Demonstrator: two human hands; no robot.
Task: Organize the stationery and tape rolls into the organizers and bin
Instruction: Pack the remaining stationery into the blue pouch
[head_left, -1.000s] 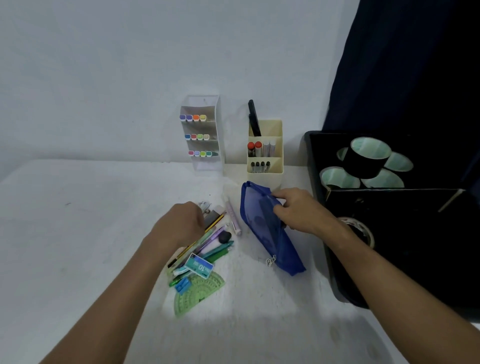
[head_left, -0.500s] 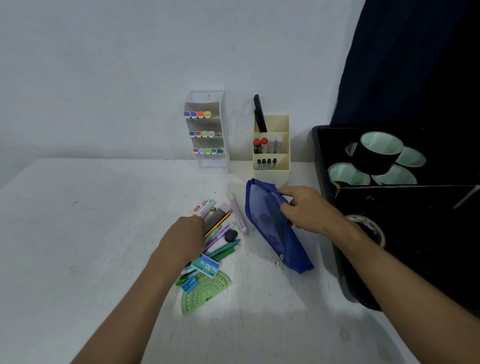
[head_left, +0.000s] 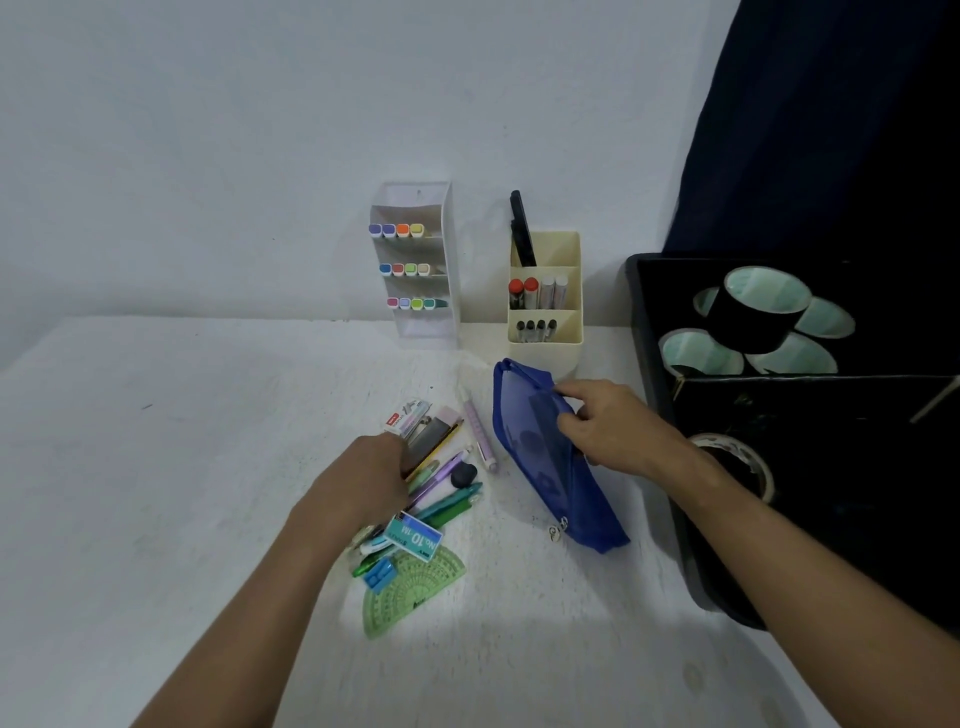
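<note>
A heap of stationery (head_left: 441, 483) lies on the white table (head_left: 156, 467): pens, pencils, a staple box (head_left: 414, 538), a green protractor (head_left: 413, 590), a black eraser. My left hand (head_left: 363, 480) rests on the heap with its fingers curled among the pens; what they grip is hidden. My right hand (head_left: 608, 423) pinches the upper edge of a blue mesh pouch (head_left: 550, 467) lying beside the heap. A lilac pen (head_left: 479, 434) lies between heap and pouch.
A clear tiered organizer (head_left: 415, 260) with coloured markers and a cream organizer (head_left: 545, 296) with pens stand at the wall. A black bin (head_left: 654, 374) at the right holds several tape rolls (head_left: 756, 306); a clear tape roll (head_left: 737, 457) lies in its near part.
My left hand has slid back towards me over the heap, uncovering the items at its far end. My right hand stays on the pouch's upper edge.
</note>
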